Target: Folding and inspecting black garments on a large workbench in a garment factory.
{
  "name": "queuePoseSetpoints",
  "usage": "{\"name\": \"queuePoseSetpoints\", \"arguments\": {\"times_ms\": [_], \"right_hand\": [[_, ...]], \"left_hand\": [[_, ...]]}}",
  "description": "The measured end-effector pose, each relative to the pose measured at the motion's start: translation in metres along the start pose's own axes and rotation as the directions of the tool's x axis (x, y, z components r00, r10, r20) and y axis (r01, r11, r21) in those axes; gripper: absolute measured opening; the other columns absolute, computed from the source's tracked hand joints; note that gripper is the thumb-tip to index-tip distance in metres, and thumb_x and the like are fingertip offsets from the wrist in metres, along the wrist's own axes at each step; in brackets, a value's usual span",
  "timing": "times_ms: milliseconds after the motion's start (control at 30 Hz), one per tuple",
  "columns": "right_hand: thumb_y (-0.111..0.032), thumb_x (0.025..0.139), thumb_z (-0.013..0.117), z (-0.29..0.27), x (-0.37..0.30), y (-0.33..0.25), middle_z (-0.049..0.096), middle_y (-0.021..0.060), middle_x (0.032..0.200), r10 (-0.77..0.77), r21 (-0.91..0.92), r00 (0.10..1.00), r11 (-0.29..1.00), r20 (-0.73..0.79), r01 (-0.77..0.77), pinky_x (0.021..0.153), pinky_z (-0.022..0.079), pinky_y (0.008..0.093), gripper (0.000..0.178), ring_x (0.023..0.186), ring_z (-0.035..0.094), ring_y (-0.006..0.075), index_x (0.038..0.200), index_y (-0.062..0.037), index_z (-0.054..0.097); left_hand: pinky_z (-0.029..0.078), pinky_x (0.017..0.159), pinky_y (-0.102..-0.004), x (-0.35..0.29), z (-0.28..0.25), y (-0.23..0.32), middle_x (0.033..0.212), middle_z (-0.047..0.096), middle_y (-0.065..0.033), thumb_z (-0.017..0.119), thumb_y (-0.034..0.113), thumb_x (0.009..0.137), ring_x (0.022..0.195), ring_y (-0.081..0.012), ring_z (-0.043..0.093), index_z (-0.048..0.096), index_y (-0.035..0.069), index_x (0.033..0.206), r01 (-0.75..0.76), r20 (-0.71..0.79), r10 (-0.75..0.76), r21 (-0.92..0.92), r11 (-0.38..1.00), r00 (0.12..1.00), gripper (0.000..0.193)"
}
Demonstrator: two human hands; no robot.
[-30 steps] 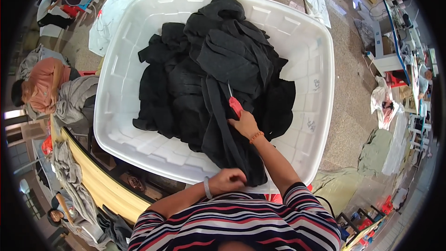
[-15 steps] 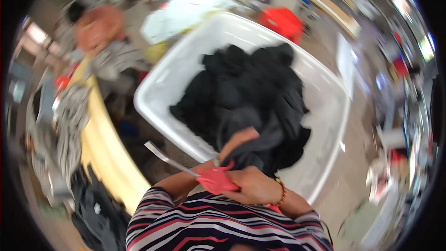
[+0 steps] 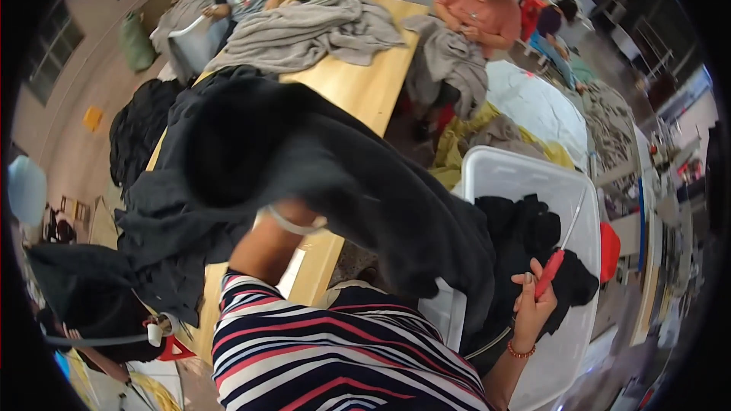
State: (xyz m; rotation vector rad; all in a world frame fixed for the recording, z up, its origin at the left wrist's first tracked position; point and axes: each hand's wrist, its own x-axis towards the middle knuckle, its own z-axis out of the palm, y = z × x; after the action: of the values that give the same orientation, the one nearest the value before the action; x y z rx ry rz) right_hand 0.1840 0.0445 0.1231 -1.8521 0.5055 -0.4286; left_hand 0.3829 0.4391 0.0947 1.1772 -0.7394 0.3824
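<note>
We see a long pale wooden worktable (image 3: 364, 91) heaped with grey cloth (image 3: 304, 30), a grey concrete floor (image 3: 68, 144) around it, dark-framed windows (image 3: 53, 53) at left, and two seated people behind

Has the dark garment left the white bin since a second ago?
Yes. The dark garment lay in the white bin; now the left hand, hidden under it, holds it up over the wooden table, left of the bin.

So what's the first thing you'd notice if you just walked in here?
The big dark grey garment lifted across the middle, draped over the person's raised left arm so the hand is hidden. Lower right, the right hand grips red-handled scissors over the white plastic tub of black clothes.
</note>
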Motion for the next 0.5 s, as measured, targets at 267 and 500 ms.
{"name": "queuePoseSetpoints", "arguments": {"times_ms": [267,500], "right_hand": [[-0.013,0.09,0.057,0.075,0.04,0.01,0.067,0.0044,0.08,0.06,-0.062,0.984,0.997,0.169,-0.051,0.039,0.03,0.0157,0.038,0.043,0.039,0.0004,0.122,0.0054,0.052],[-0.015,0.088,0.06,0.077,0.047,0.051,0.066,0.0041,0.076,0.046,-0.055,0.996,0.998,0.075,-0.042,0.039,0.031,0.017,0.035,0.043,0.04,0.0007,0.118,0.0034,0.056]], "left_hand": [[0.042,0.1,-0.0412,0.087,-0.252,0.193,0.112,0.062,-0.0135,0.058,0.023,0.086,0.107,-0.0274,0.057,0.058,-0.001,0.114,0.062,-0.761,-0.106,-0.086,0.994,0.64,0.036],[0.048,0.091,-0.0453,0.037,-0.436,0.127,0.121,0.055,-0.0142,0.079,0.032,0.071,0.104,-0.0294,0.057,0.045,-0.001,0.13,0.498,-0.872,-0.086,0.192,0.846,0.482,0.075]]}}
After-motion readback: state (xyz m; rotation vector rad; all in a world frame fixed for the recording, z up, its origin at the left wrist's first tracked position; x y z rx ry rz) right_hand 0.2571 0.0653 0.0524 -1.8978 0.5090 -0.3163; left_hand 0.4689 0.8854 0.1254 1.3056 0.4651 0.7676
